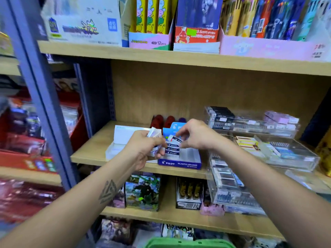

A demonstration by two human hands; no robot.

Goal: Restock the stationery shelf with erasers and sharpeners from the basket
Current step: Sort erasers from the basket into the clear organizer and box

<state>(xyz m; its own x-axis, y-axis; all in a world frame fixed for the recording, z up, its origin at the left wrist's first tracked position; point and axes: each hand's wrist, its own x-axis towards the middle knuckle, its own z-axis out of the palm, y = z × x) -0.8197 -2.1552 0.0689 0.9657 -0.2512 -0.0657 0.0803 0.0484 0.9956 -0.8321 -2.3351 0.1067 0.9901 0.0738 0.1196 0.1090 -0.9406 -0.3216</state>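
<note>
My left hand grips a small stack of white erasers with blue sleeves in front of the middle shelf. My right hand pinches a single eraser just above the blue Pilot eraser display box. Several erasers lie stacked in the left part of that box. The green basket shows only its rim at the bottom edge.
A white open box stands left of the Pilot box, red and purple items behind it. Clear acrylic trays of stationery fill the shelf's right side. Pen boxes line the upper shelf; a grey steel upright stands at left.
</note>
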